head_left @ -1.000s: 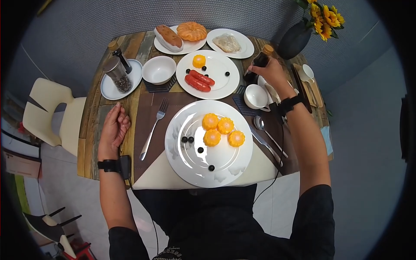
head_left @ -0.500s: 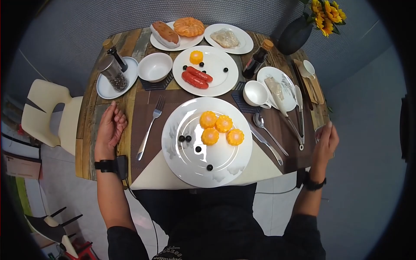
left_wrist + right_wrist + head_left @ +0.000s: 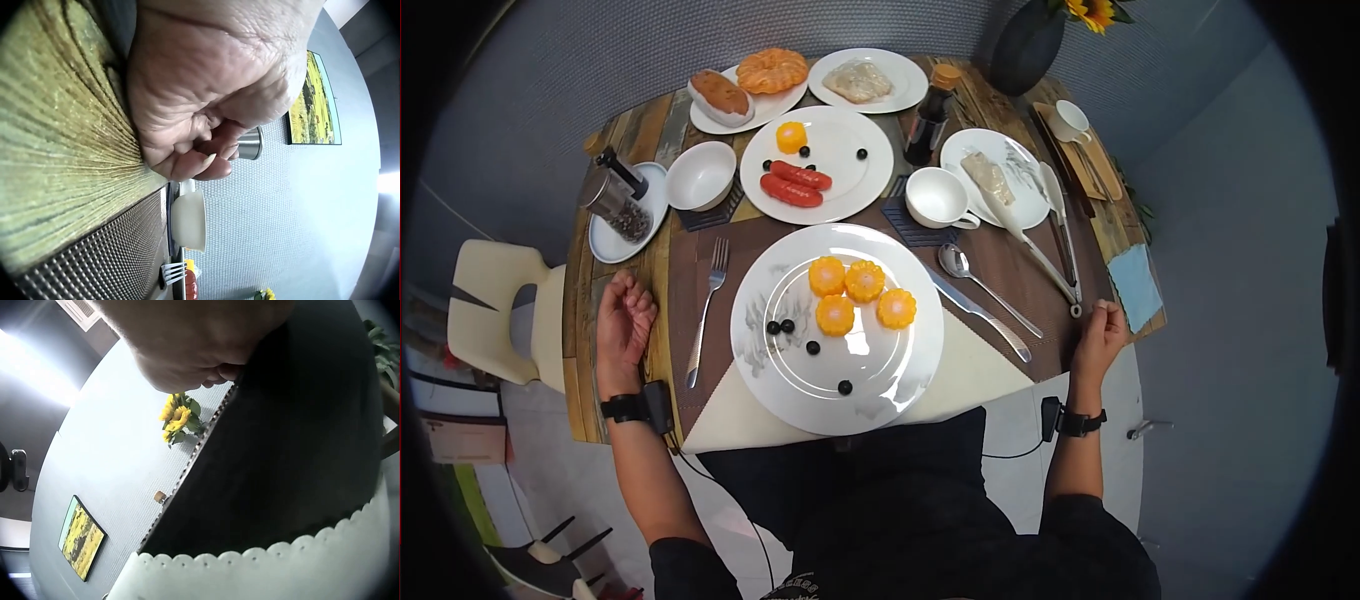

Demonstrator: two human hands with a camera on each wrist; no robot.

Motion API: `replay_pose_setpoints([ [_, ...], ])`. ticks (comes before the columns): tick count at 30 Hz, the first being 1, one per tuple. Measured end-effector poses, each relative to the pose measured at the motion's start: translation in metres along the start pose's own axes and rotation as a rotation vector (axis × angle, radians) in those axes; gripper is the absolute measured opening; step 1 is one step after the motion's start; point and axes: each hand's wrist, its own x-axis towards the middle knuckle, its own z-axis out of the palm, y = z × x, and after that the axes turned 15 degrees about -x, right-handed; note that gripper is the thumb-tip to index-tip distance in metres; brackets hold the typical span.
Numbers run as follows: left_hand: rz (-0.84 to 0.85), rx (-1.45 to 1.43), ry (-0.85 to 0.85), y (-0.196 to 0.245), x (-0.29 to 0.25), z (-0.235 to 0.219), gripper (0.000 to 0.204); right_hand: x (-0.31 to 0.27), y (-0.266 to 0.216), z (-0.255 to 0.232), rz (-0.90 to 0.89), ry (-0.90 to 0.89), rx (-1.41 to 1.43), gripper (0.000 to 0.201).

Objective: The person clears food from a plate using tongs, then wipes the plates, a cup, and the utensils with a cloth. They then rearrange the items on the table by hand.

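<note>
My left hand (image 3: 626, 325) rests on the wooden table at the left, palm side up with loosely curled fingers and nothing in them. The fork (image 3: 708, 310) lies to its right. My right hand (image 3: 1098, 340) is at the table's right front edge, its fingers curled in and holding nothing visible. Close beside it are the tongs' handle end (image 3: 1074, 305) and a light blue cloth (image 3: 1137, 287). Between the hands stands a large white plate (image 3: 800, 400) with yellow flower-shaped pieces (image 3: 827, 276) and several small black balls (image 3: 845, 387).
Behind are a plate (image 3: 850, 195) with two red sausages (image 3: 792, 190), a dark sauce bottle (image 3: 928, 125), a white cup (image 3: 935, 200) and a white bowl (image 3: 700, 175). A pepper grinder (image 3: 615, 205) stands on a tray at left. A spoon (image 3: 985, 285) and knife (image 3: 985, 320) lie right of the large plate.
My right hand has let go of the sauce bottle, which stays upright on the table, and has drawn back to the front right edge. The left hand stays resting; the head view has shifted.
</note>
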Motion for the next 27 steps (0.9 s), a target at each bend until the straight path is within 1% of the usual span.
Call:
replay_pose_setpoints([
  [2,0.046,0.043,0.056,-0.001,-0.001,-0.001,0.011,-0.001,0.000,0.000,-0.005,-0.003,-0.040,0.016],
  [8,0.059,0.018,0.036,0.000,-0.001,-0.001,0.010,0.001,0.006,0.002,-0.011,0.017,-0.041,0.017],
  [10,0.074,-0.009,0.073,-0.001,-0.002,-0.001,0.011,0.001,0.010,0.001,-0.007,0.009,-0.049,0.017],
  [12,0.075,-0.003,0.070,-0.001,-0.002,-0.003,0.012,0.003,0.013,0.004,-0.101,0.030,-0.055,0.016],
  [13,0.072,0.010,0.056,-0.001,-0.002,-0.004,0.012,0.002,0.011,0.004,-0.101,0.034,-0.052,0.016],
  [15,0.071,0.024,0.042,0.000,-0.002,-0.003,0.011,0.000,0.004,0.002,-0.047,0.005,-0.069,0.017],
  [18,0.076,0.012,0.062,-0.001,-0.004,-0.003,0.011,-0.002,-0.002,0.003,-0.042,0.008,-0.082,0.017],
  [22,0.065,-0.007,0.038,0.000,-0.002,-0.004,0.011,0.000,0.002,0.004,-0.063,0.004,-0.069,0.017],
  [27,0.069,0.014,0.062,-0.001,-0.005,-0.001,0.011,0.000,0.005,0.002,-0.047,-0.015,-0.051,0.017],
])
